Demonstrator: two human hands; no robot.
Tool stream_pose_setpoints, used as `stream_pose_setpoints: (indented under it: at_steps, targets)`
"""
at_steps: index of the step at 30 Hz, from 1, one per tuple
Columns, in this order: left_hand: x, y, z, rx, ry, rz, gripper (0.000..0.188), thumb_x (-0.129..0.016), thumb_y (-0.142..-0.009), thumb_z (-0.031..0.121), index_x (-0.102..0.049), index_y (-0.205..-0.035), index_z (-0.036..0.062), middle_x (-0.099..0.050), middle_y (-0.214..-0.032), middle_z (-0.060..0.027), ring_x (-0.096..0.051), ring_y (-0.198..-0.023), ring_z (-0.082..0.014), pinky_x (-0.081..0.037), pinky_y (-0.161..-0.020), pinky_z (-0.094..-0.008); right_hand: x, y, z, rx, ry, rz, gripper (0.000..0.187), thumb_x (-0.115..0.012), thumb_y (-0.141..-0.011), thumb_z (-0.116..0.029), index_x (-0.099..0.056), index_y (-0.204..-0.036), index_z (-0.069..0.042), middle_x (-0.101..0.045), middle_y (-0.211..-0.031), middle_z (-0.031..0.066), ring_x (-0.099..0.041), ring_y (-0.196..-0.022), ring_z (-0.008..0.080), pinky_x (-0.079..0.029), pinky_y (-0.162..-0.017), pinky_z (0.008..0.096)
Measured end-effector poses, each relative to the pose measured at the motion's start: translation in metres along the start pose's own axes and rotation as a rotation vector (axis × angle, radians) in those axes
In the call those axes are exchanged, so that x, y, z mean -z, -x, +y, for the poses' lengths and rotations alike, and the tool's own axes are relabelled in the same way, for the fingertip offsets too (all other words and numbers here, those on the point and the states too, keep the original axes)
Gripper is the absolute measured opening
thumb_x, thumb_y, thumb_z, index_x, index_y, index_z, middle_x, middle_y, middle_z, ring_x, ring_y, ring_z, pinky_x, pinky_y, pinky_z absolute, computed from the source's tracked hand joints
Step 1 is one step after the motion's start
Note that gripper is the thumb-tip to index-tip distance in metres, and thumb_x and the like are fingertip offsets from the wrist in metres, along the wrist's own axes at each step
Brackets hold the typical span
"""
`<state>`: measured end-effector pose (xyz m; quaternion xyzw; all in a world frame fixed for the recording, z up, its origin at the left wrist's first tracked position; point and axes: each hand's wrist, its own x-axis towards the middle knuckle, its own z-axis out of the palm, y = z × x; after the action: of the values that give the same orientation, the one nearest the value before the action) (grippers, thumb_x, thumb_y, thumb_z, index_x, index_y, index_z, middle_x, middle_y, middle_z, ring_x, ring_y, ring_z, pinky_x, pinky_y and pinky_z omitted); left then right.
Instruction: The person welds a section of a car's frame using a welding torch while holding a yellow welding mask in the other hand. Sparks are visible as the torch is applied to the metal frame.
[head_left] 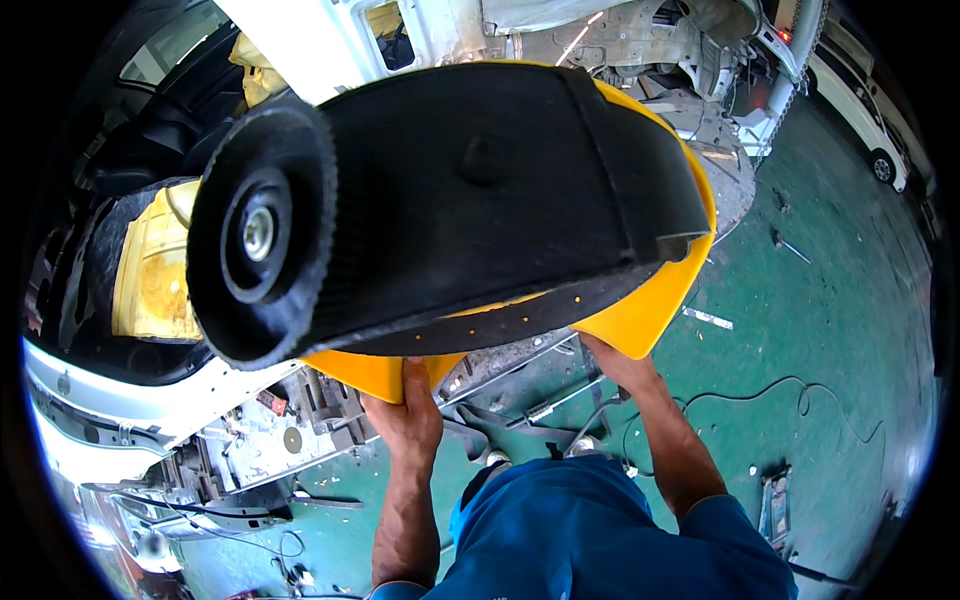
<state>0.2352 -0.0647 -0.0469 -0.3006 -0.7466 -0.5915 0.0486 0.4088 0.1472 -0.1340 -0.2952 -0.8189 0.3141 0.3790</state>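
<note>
Both hands grip the lower edge of a yellow fender panel (640, 315) with black liner: left hand (405, 415), right hand (615, 360), above the green floor (800, 330).

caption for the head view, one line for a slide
Both hands, left hand and right hand, lift a yellow-and-black car panel over a green workshop floor.

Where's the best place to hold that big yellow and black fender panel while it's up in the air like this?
Grip the yellow fender panel along its lower yellow edge, from underneath, one hand toward each end. The left hand and right hand already sit there. That rim is thin enough to wrap fingers around, and the wide spacing probably steadies the long curved piece.
</note>
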Motion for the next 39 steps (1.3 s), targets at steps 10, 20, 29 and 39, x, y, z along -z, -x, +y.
stream_pose_setpoints:
  at_steps: [10,20,29,39]
  targets:
    - [-0.0012,-0.001,-0.0027,0.008,0.005,-0.004,0.027,-0.063,-0.099,0.023,-0.063,-0.113,0.0,-0.07,-0.096,-0.0087,-0.065,-0.09,-0.0164,-0.052,-0.081,-0.0334,-0.0002,-0.0015,0.0022,0.039,0.001,0.014,0.014,-0.072,-0.08,-0.009,-0.07,-0.092,-0.005,-0.069,-0.081,0.0177,-0.068,-0.075,0.0398,-0.055,-0.063,0.0442]
    - [-0.0001,-0.0017,-0.0029,0.048,0.05,-0.028,0.029,-0.063,-0.099,0.026,-0.063,-0.114,0.0016,-0.07,-0.096,-0.0085,-0.067,-0.09,-0.0172,-0.053,-0.082,-0.0345,-0.0028,-0.0017,0.0043,0.035,0.007,0.001,0.016,-0.072,-0.08,-0.01,-0.07,-0.095,-0.004,-0.07,-0.083,0.0177,-0.068,-0.076,0.0397,-0.055,-0.065,0.0436]
    - [0.0005,-0.0032,-0.0037,0.012,-0.003,-0.016,0.03,-0.063,-0.099,0.028,-0.063,-0.112,0.0008,-0.07,-0.094,-0.0085,-0.066,-0.088,-0.0159,-0.052,-0.079,-0.0332,-0.0018,-0.0014,0.004,0.052,-0.019,0.014,0.017,-0.073,-0.079,-0.008,-0.069,-0.095,-0.004,-0.069,-0.083,0.0182,-0.068,-0.077,0.0403,-0.055,-0.065,0.0445]
    - [-0.0006,-0.0039,-0.0004,0.006,0.008,-0.005,0.028,-0.063,-0.099,0.024,-0.064,-0.112,-0.0009,-0.07,-0.094,-0.0087,-0.065,-0.086,-0.0155,-0.052,-0.08,-0.0329,-0.0017,-0.0017,0.0057,0.051,-0.015,0.007,0.019,-0.073,-0.078,-0.009,-0.068,-0.096,-0.004,-0.068,-0.084,0.0193,-0.068,-0.077,0.0406,-0.055,-0.065,0.0446]
